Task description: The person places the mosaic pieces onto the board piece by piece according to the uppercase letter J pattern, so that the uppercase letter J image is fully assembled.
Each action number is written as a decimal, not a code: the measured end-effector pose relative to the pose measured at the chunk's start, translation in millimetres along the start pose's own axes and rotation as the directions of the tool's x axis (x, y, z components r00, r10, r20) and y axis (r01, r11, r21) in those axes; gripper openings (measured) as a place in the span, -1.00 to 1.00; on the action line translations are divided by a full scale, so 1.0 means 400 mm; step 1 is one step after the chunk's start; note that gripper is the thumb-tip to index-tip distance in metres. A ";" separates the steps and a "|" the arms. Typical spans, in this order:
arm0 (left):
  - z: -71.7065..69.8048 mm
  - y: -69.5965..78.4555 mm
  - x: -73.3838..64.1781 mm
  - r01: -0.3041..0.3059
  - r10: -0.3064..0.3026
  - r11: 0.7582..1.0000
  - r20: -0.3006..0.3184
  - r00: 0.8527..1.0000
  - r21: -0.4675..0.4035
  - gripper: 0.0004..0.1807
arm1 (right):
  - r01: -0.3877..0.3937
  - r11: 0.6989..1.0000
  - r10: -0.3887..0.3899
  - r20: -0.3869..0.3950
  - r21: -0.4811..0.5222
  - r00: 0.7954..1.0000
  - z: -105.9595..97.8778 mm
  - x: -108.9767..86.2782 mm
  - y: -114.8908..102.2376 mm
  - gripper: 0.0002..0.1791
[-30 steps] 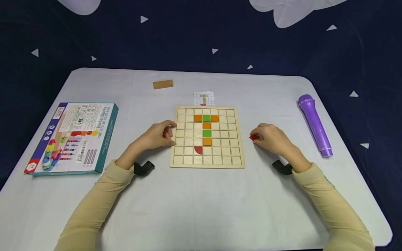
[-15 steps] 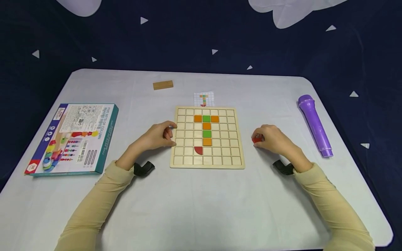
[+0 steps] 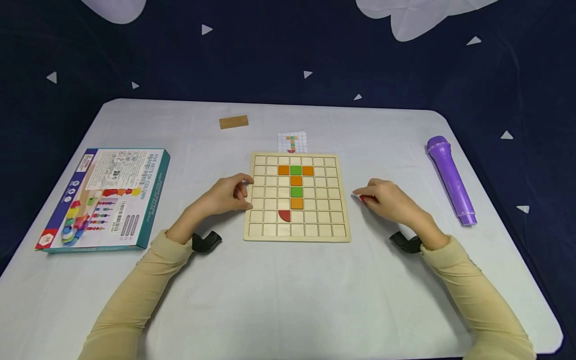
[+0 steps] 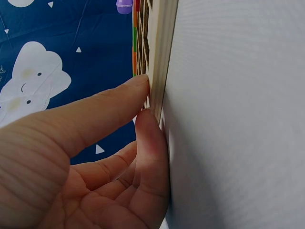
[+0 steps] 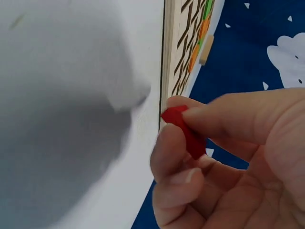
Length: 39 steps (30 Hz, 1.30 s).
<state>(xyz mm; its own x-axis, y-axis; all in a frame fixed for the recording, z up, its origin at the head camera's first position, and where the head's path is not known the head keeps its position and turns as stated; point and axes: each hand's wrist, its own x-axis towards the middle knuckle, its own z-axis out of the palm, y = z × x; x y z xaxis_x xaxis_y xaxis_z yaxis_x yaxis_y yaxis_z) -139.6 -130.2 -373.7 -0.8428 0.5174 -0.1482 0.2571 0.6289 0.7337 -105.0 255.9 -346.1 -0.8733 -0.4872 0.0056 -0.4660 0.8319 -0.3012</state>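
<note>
On the white table lies a square wooden grid board [image 3: 328, 231]. Set in its cells are several orange and green square tiles, such as the lower green tile [image 3: 296, 192], and a red quarter-circle piece [image 3: 284, 215]. My left hand [image 3: 222, 195] rests at the board's left edge, thumb and index fingertips touching the rim, as the left wrist view also shows. Right of the board, just off the table, my right hand [image 3: 387, 200] pinches a small red piece [image 5: 191, 138] between thumb and fingers. Its outline is partly covered by them.
Behind the board lies a pattern card [image 3: 292, 142] with a small coloured figure on a grid. A brown wooden block [image 3: 233, 122] is at the back. A boxed toy set [image 3: 105, 200] lies left; a purple tube [image 3: 452, 180] lies right.
My right hand has turned the red piece in its fingers, and its index finger now extends toward the board. The left hand and board have stayed in place.
</note>
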 end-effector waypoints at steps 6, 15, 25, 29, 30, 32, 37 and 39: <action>0.000 0.000 0.001 0.000 0.000 1.000 0.000 1.000 0.001 -0.38 | -0.010 0.999 0.013 -0.063 0.040 0.998 0.012 0.005 -0.010 -0.80; 0.000 0.000 -0.001 0.002 -0.002 1.000 0.002 1.000 0.002 -0.38 | -0.049 0.980 0.082 -0.170 0.193 0.982 0.033 0.014 -0.011 -0.88; -0.001 0.004 -0.001 0.010 -0.010 1.000 -0.001 1.000 0.003 -0.37 | -0.094 0.934 0.150 -0.140 0.344 0.979 0.045 0.023 -0.058 -0.90; -0.001 0.005 -0.001 0.011 -0.011 1.000 -0.001 1.000 0.004 -0.37 | -0.084 0.923 0.148 -0.144 0.376 0.979 0.049 0.024 -0.078 -0.89; -0.001 0.005 -0.001 0.011 -0.011 1.000 -0.002 1.000 0.003 -0.37 | -0.082 0.919 0.147 -0.142 0.387 0.979 0.051 0.024 -0.083 -0.89; -0.001 0.005 -0.001 0.010 -0.010 1.000 -0.002 1.000 0.002 -0.37 | -0.074 0.914 0.139 -0.136 0.400 0.981 0.054 0.025 -0.093 -0.88; -0.001 0.002 0.001 0.008 -0.008 1.000 -0.003 1.000 0.004 -0.37 | -0.035 0.900 0.098 -0.122 0.434 0.988 0.064 0.028 -0.114 -0.89; -0.001 0.002 0.002 0.007 -0.007 1.000 -0.002 1.000 0.003 -0.37 | -0.020 0.891 0.081 -0.117 0.453 0.990 0.070 0.030 -0.121 -0.89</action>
<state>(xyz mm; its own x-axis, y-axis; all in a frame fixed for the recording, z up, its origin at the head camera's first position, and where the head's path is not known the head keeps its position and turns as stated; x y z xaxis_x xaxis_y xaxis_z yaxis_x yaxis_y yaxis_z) -140.2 -129.4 -373.1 -0.8457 0.5115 -0.1521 0.2523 0.6345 0.7306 -88.9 202.2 -358.2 -0.9188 -0.3837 0.0924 -0.3337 0.6306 -0.7007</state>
